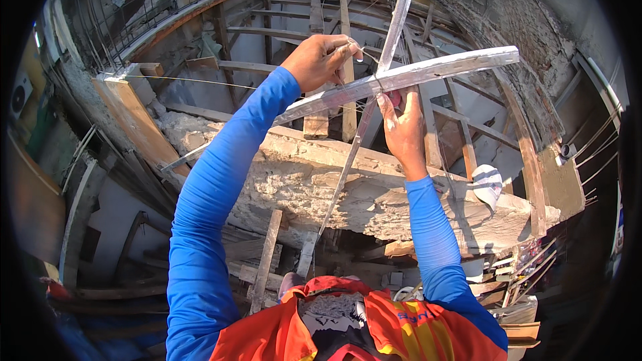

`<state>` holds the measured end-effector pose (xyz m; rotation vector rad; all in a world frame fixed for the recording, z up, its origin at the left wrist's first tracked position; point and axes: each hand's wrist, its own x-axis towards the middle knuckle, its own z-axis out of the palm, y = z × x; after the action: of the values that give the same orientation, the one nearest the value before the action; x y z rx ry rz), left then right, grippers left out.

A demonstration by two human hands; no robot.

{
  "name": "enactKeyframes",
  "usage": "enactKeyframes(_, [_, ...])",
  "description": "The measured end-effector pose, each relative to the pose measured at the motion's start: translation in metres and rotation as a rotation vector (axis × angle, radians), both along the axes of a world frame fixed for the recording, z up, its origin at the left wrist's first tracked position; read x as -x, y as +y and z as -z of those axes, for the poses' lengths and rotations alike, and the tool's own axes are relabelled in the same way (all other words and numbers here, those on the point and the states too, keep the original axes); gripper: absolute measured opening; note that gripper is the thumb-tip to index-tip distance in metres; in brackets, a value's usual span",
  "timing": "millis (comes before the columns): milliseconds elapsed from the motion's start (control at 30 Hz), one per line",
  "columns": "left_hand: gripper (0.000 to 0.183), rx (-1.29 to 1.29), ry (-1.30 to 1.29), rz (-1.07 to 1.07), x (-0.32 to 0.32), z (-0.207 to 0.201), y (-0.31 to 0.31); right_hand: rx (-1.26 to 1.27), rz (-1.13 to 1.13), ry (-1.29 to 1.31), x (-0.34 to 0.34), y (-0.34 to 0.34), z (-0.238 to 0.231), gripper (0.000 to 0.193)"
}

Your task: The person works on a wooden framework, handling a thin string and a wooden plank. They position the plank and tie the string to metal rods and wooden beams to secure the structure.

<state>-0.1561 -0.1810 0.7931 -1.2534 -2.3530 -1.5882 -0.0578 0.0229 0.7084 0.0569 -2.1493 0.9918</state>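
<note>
Left hand (319,61) pinches wire (362,48), I'd guess bendy; right hand (405,135) touches bar (445,73), grasp unclear; likely stiff, hold near second bar (400,12).

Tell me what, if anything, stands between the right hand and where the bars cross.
Nothing visible does. The right hand is at the lower edge of the broad bar, its thumb beside the crossing.
</note>
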Motion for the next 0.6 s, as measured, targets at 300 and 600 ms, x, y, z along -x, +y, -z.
enactKeyframes(300, [0.04,0.109,0.01,-0.014,0.002,-0.011,0.005,-0.154,0.063,0.2,0.017,0.025,0.0,0.02])
enactKeyframes(600, [0.035,0.08,0.045,-0.008,-0.001,-0.007,0.004,-0.034,0.098,0.49,0.071,0.048,-0.044,0.01])
